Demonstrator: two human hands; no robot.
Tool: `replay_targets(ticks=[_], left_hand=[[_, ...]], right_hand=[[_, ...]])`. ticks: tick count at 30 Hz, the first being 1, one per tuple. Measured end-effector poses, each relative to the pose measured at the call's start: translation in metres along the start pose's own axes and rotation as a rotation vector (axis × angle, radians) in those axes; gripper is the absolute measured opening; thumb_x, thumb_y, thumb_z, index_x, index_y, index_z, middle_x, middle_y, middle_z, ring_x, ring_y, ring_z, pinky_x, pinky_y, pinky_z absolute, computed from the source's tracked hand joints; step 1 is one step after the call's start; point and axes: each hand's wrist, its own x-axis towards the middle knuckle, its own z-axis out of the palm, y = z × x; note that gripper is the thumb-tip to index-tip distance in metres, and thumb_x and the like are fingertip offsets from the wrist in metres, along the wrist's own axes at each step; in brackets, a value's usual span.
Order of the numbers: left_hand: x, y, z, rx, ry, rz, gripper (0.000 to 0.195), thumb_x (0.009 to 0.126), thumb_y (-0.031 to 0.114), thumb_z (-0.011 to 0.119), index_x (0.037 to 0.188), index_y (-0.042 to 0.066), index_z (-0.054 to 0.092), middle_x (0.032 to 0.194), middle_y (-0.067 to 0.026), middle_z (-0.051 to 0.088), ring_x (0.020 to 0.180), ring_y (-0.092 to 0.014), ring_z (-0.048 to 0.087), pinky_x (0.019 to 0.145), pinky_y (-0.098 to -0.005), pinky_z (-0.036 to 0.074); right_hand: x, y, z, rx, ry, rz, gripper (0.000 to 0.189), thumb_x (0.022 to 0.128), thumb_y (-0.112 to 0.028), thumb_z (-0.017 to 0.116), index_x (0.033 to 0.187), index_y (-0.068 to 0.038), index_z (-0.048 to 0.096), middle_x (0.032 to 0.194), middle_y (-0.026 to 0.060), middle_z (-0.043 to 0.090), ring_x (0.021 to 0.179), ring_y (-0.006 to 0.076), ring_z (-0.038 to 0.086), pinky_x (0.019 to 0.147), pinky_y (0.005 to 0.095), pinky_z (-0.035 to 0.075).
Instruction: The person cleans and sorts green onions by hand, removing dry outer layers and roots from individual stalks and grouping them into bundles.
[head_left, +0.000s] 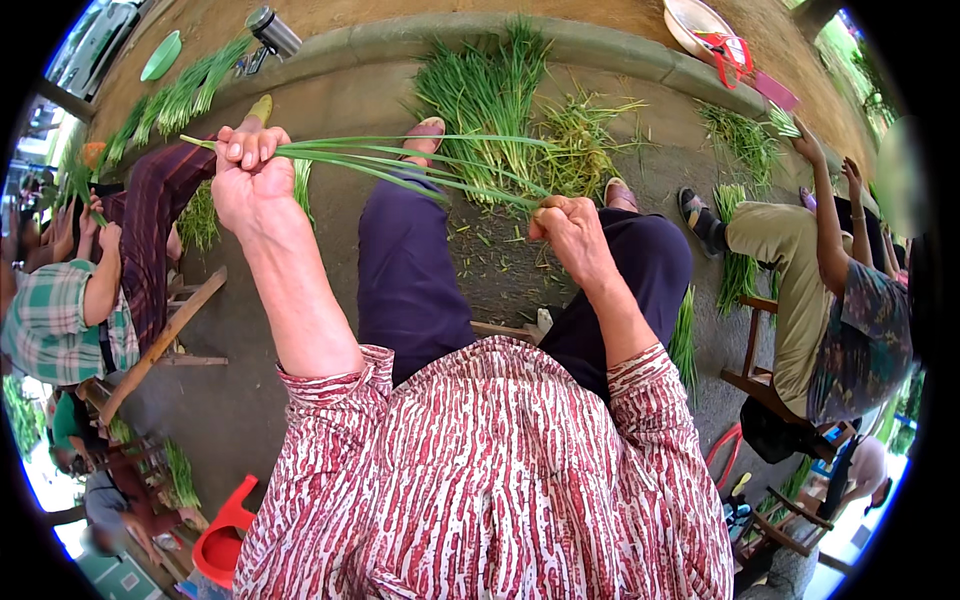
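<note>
My left hand (259, 169) is closed around the stem end of a few long green leaves (360, 156), which look like garlic chives; a pale stem end sticks out to its left. The leaves stretch across to my right hand (570, 232), whose fingers pinch some of them near the tips. Beyond my knees a large pile of the same greens (480, 112) lies on the ground, beside a heap of yellowed leaf scraps (581, 146). Small cut bits are strewn on the ground below the pile.
A low concrete curb (600, 45) curves behind the piles. A steel thermos (274, 31) and green bowl (161, 56) stand at upper left, a white basin (697, 30) at upper right. People sit on wooden stools on both sides. A red plastic chair (225, 536) is at lower left.
</note>
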Motion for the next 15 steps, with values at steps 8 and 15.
replay_targets(ticks=[8,15], left_hand=[[0.001,0.02,0.029,-0.189,-0.029,-0.113,0.017,0.09,0.008,0.045,0.074,0.004,0.048,0.053,0.0008,0.037,0.043,-0.01,0.032,0.049,-0.0287,0.028],[-0.004,0.015,0.042,-0.274,0.053,-0.209,0.015,0.088,0.003,0.046,0.073,0.004,0.049,0.052,0.0016,0.037,0.043,-0.009,0.03,0.05,-0.0274,0.027]], right_hand=[[-0.005,0.026,-0.011,0.002,0.058,0.36,0.041,0.084,-0.042,0.055,0.076,-0.005,0.071,0.06,0.0091,0.059,0.065,0.0215,0.058,0.07,0.0348,0.046],[0.001,0.046,-0.007,0.046,0.186,-0.201,0.036,0.082,-0.01,0.049,0.115,-0.001,0.062,0.106,0.0144,0.064,0.099,0.0233,0.059,0.09,0.0286,0.043]])
